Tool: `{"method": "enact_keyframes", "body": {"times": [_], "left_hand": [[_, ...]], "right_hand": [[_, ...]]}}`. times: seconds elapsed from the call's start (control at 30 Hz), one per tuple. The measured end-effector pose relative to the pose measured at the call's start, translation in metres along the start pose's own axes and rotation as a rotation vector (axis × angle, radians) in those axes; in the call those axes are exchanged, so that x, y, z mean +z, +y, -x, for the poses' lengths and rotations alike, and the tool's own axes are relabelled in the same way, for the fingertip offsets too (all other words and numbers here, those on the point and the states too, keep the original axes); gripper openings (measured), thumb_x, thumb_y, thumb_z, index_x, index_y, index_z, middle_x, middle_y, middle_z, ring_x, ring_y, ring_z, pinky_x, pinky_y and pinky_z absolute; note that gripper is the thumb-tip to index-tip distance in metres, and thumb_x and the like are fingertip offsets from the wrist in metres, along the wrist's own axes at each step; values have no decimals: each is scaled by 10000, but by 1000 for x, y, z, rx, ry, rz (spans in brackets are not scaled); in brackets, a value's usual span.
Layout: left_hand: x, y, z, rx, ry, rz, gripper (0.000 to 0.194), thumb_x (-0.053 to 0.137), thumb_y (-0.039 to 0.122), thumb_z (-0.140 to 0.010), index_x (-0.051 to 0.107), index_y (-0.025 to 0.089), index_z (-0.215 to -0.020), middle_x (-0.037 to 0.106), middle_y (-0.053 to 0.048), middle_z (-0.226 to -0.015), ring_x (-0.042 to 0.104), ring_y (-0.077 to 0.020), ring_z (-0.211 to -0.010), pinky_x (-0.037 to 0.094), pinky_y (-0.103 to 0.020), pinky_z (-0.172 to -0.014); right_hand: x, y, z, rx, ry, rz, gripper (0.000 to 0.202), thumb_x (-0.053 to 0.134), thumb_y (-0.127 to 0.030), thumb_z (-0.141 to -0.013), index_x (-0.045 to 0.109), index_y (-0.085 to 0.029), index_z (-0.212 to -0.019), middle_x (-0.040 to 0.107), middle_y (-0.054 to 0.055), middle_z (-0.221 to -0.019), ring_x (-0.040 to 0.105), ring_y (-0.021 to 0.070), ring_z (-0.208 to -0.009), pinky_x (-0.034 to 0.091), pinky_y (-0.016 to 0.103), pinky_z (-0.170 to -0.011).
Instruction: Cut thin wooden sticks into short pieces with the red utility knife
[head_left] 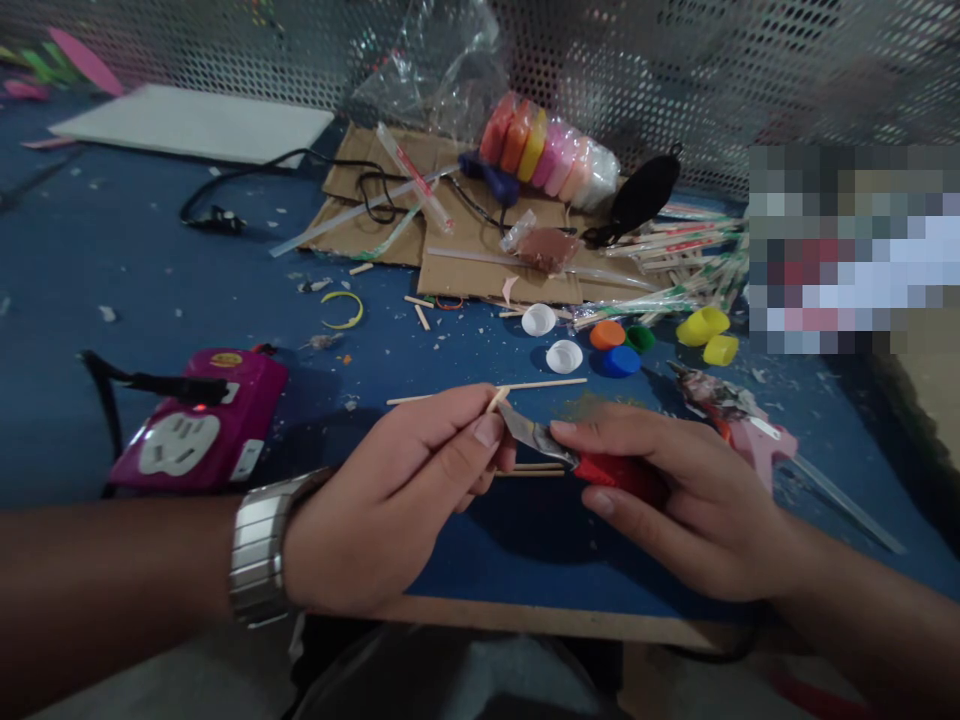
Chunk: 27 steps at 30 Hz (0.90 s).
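The right hand [675, 500] is clenched around the red handle of a utility knife [592, 465], index finger laid along its top. The knife's short grey blade points left and up, its tip meeting a thin wooden stick [496, 400]. That stick is pale and slender, only its end showing above the fingers; the left hand [397, 490] pinches it between thumb and forefinger. A metal wristwatch [259, 550] sits on the left wrist. Both hands hover just above the blue table [97, 290], near its front edge. More sticks lie on the surface under and behind the hands. Bottle caps [616, 348] lie further back; a pink power strip [199, 425] lies to the left.
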<state>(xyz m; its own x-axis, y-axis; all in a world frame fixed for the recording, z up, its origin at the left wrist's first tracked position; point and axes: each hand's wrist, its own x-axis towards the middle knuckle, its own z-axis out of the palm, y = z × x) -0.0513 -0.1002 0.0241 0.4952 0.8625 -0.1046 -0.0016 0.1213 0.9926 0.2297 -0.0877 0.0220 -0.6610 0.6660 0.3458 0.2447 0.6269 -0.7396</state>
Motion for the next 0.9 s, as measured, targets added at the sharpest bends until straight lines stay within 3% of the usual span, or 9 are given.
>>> {"method": "enact_keyframes", "body": {"times": [0.53, 0.9], "left_hand": [[0, 7, -6, 126, -3, -187, 330, 515, 368, -1221, 702, 208, -1000, 665, 36, -898, 520, -71, -686, 446, -191, -613], [0, 12, -7, 130, -32, -212, 294, 523, 337, -1206, 671, 234, -974, 515, 61, -757, 448, -98, -623, 402, -228, -580]], "right_hand": [[-2, 0, 0, 3, -3, -2, 633, 737, -189, -1079, 612, -378, -1671, 836, 56, -1075, 818, 273, -971, 623, 366, -728], [-1, 0, -2, -4, -1, -41, 660, 744, -184, -1063, 619, -388, -1678, 834, 63, -1059, 805, 292, -936, 629, 390, -707]]}}
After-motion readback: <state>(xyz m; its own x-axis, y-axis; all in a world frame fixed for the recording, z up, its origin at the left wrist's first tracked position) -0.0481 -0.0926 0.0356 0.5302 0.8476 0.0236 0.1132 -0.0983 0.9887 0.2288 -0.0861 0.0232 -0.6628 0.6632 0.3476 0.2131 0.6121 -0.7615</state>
